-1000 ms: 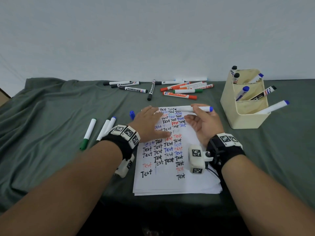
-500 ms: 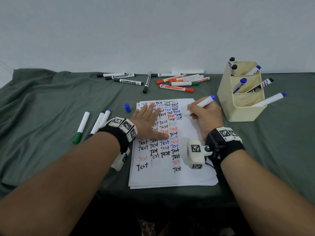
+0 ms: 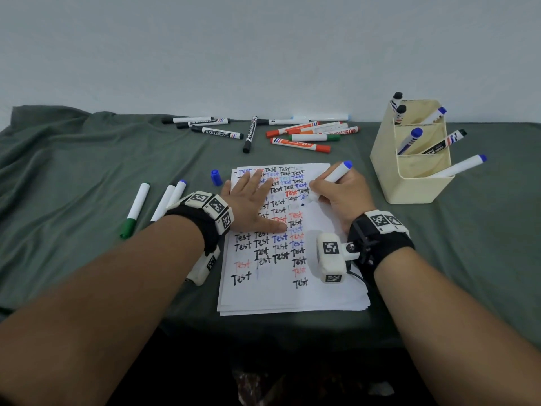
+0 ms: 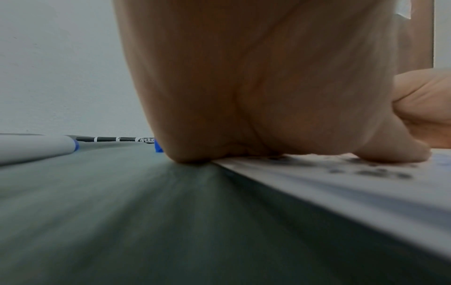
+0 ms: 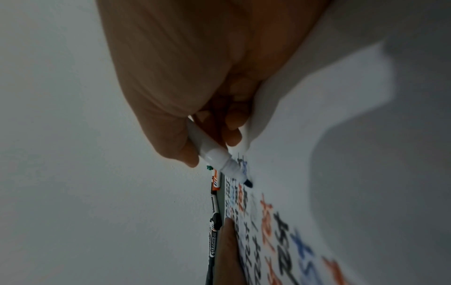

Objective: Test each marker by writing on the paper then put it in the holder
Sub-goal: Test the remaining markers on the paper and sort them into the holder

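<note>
My right hand [image 3: 336, 191] grips an uncapped white marker with a blue end [image 3: 336, 173], its dark tip [image 5: 248, 183] down on the white paper [image 3: 328, 288]. The paper stack carries several rows of "Test" in black, blue and red. My left hand [image 3: 251, 200] lies flat on the paper's left side with fingers spread, its palm [image 4: 256, 86] pressed at the paper edge. A loose blue cap [image 3: 215, 177] lies on the cloth just left of the paper. The cream holder [image 3: 409, 186] stands to the right with several markers in its compartments.
A grey-green cloth [image 3: 73, 186] covers the table. Several black, orange and green markers [image 3: 292, 133] lie in a row at the back. A green marker [image 3: 134, 210] and two white ones [image 3: 169, 199] lie left of my left wrist. A pale wall rises behind.
My right hand turned the marker from lying level to tip-down and lowered it onto the paper. The left hand stayed flat on the sheet. The head view shifted slightly.
</note>
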Demonstrator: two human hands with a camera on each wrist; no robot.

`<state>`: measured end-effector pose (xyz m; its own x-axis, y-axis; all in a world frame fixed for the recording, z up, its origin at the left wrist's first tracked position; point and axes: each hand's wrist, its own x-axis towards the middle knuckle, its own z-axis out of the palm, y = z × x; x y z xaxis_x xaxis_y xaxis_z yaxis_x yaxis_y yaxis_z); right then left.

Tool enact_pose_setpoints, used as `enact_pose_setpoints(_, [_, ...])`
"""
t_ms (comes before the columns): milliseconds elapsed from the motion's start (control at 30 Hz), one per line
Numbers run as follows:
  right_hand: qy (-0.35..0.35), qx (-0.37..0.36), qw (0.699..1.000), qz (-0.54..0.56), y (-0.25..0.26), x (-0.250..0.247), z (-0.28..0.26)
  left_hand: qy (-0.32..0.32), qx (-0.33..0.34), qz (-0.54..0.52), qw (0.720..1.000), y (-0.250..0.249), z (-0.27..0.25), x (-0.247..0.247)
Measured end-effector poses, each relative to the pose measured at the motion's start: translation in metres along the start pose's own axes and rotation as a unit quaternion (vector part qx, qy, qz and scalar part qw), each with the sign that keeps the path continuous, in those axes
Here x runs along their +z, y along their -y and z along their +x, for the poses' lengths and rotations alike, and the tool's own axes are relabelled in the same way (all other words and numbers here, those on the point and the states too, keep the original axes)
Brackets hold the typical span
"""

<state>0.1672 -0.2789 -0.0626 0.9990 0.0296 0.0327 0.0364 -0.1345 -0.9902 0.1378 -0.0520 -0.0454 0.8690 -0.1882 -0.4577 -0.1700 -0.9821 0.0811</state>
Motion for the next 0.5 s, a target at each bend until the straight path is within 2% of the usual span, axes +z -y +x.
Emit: enact_pose_setpoints(500, [-0.01, -0.001, 1.0, -0.008, -0.0013, -0.0001, -0.0006, -0.002, 0.001, -0.001, 1.0, 0.0021, 0.0012, 0.0011])
